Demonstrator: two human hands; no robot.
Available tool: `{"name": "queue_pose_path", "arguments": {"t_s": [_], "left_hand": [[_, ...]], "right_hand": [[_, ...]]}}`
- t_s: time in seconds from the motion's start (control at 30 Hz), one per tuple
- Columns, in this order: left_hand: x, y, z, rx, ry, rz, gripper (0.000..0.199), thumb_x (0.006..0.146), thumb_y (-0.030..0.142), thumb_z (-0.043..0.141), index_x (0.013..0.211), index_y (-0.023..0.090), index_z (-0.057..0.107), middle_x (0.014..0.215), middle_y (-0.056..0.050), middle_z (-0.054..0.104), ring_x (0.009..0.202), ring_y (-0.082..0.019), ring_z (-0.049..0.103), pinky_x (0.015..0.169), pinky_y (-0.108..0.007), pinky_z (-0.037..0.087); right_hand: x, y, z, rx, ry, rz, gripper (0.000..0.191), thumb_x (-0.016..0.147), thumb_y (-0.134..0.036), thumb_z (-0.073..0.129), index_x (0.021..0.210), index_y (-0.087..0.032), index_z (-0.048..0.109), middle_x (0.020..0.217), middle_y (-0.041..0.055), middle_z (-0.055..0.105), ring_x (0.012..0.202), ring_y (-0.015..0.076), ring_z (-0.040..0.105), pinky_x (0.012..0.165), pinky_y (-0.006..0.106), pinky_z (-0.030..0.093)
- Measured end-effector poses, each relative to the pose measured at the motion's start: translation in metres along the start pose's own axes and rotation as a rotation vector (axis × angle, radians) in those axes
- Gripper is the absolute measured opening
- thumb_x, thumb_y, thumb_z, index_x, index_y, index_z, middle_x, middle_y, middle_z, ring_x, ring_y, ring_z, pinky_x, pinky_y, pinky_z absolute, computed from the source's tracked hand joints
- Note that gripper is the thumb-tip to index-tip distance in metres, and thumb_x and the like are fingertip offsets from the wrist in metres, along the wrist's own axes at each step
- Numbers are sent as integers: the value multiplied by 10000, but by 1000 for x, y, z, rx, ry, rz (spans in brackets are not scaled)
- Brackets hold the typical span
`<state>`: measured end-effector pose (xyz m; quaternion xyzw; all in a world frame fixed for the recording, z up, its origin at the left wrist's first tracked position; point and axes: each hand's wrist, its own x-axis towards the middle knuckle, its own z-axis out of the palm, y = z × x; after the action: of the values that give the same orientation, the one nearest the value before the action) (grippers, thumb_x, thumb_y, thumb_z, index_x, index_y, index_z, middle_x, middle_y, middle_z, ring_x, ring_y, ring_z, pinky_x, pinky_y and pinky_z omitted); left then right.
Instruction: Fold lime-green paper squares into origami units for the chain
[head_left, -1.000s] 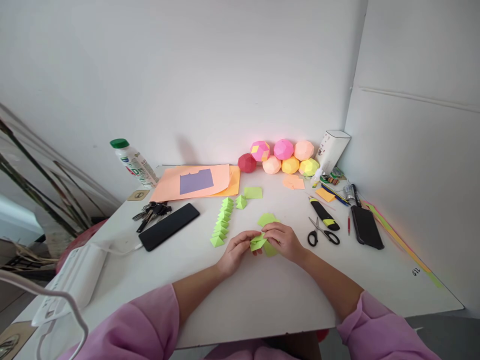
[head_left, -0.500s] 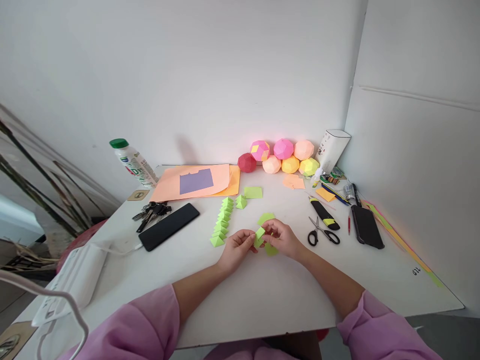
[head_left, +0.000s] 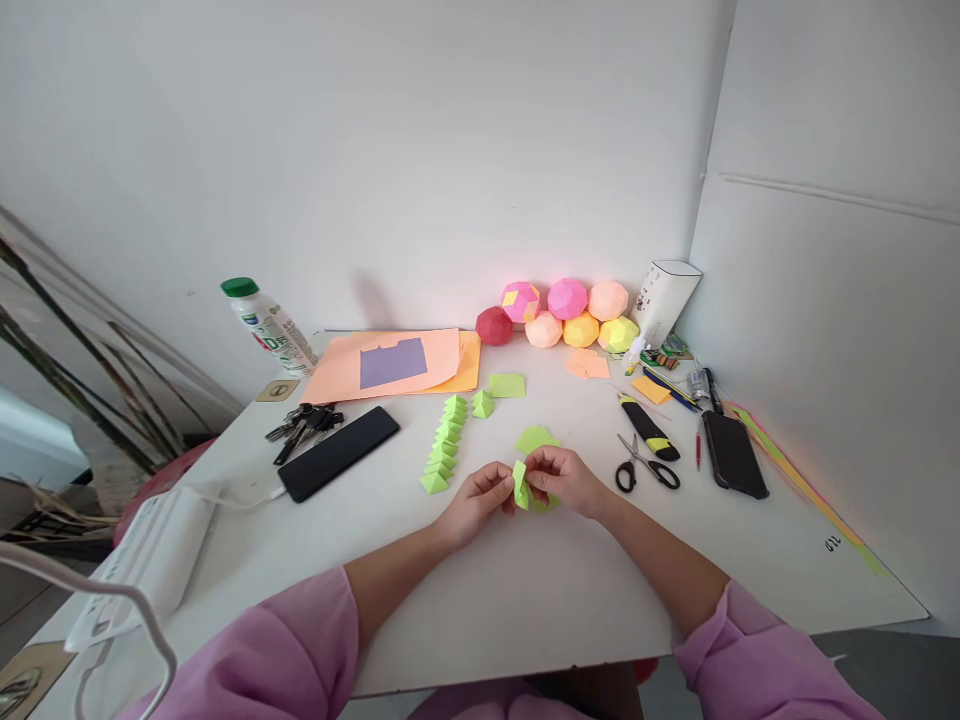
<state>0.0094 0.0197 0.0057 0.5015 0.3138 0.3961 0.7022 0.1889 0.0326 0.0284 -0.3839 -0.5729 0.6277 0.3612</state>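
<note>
Between my two hands is a small folded piece of green paper (head_left: 520, 484), held a little above the table. My left hand (head_left: 484, 496) pinches its left side between thumb and fingers. On its right side, my right hand (head_left: 562, 480) grips it with bent fingers. Flat green paper pieces (head_left: 537, 438) lie just behind and partly under my right hand. To the left of my hands runs a row of folded green paper pyramids (head_left: 444, 445), with a few more pyramids (head_left: 482, 404) beside its far end. A green paper sheet (head_left: 507, 385) lies behind them.
Scissors (head_left: 646, 466) and a box cutter (head_left: 649, 428) lie on the right, near a dark phone (head_left: 733, 453). Several faceted paper balls (head_left: 567, 299) are stacked at the wall. Orange sheets (head_left: 330, 370), keys (head_left: 304, 428) and a black phone (head_left: 339, 453) lie left, by a bottle (head_left: 270, 325).
The folded green paper has turned more upright between my fingers. My right hand has shifted down slightly, and my left hand has moved a touch to the right.
</note>
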Motion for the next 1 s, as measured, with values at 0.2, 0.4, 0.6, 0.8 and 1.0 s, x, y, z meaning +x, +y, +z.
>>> {"name": "queue_pose_path", "arguments": {"t_s": [0.2,0.4,0.6,0.8,1.0], "left_hand": [[-1,-5,3,82,99,9,268,763,422,593,724,172,503,592,26,579,527,-98,509,565,-240,408],[-1,-4,6,160,132,0,302,795,453,530,692,170,512,571,17,584,527,-108,534,553,-244,429],[-2,-2,7,206,169,8,304,775,464,551,705,172,502,557,15,595,526,-116,552,558,-251,444],[-2,1,9,127,42,-60,292,727,409,637,812,167,496,673,-17,660,554,-121,590,581,-265,467],[-2,1,8,108,34,-39,298,750,444,603,784,169,491,668,-17,659,566,-129,606,570,-252,447]], "right_hand": [[0,-2,0,-35,92,-12,182,720,-301,631,784,-146,561,613,-25,539,492,78,489,473,223,425],[-2,3,4,-122,113,-102,218,738,-266,614,927,-169,563,729,-10,523,568,80,500,494,209,437],[-4,5,5,-150,67,-76,289,761,-309,607,1013,-177,558,730,-21,484,571,81,521,504,214,460],[-5,1,7,-163,84,-113,225,777,-319,588,945,-179,539,686,-15,570,569,99,548,560,247,494],[-7,-1,8,-212,61,-132,193,785,-322,581,894,-182,506,704,-4,601,564,101,550,559,253,498]]}}
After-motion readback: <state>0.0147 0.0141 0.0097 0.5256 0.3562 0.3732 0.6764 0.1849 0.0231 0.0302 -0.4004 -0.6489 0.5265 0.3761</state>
